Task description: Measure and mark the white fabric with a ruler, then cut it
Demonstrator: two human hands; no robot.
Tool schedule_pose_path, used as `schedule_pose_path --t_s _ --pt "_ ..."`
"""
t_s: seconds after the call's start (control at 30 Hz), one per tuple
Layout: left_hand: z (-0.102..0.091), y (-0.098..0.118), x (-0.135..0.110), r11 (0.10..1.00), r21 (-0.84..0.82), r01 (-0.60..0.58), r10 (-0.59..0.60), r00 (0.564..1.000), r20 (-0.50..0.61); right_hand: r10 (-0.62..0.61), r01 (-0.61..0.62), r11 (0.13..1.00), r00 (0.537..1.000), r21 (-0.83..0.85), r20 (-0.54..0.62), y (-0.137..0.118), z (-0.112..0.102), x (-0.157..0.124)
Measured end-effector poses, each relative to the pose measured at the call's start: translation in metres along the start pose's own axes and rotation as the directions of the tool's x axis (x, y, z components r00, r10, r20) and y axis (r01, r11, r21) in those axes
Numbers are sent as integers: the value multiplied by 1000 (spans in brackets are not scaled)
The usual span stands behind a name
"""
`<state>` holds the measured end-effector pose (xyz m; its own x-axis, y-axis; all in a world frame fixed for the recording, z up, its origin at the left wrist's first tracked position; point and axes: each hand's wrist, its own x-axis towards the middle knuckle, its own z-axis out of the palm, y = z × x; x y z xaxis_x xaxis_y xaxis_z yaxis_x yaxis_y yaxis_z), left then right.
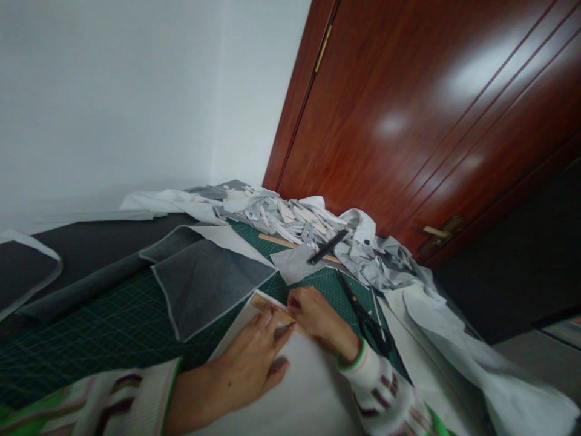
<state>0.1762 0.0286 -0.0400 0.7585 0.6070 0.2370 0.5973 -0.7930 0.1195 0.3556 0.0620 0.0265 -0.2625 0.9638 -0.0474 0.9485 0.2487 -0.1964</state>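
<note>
head view: left hand (249, 362) spread flat, pinning wooden ruler (272, 310) on white sheet (299, 387) to steady it; right hand (318, 318) curled at ruler's edge, possibly pinching something, hard to tell. scissors (363, 312) beside on green mat (104, 333).

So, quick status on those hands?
Left hand flat on white fabric sheet, fingertips on short wooden ruler. Right hand at ruler's end. Black scissors lie just beyond.
</note>
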Motion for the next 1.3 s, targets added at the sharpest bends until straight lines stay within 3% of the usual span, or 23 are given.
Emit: schedule_pose_path --t_s 0.4,0.97,1.3 --pt "-5 0 1 1000 -6 3 -2 998 59 54 -53 997 999 -54 6 3 -4 -18" --pt "9 -1 -3 999 -20 32 -33 999 -41 139 -135 985 990 -103 35 23 -4 -45" --pt "-9 2 2 1000 2 29 -29 999 44 207 -199 975 976 -98 70 27 -11 -58"
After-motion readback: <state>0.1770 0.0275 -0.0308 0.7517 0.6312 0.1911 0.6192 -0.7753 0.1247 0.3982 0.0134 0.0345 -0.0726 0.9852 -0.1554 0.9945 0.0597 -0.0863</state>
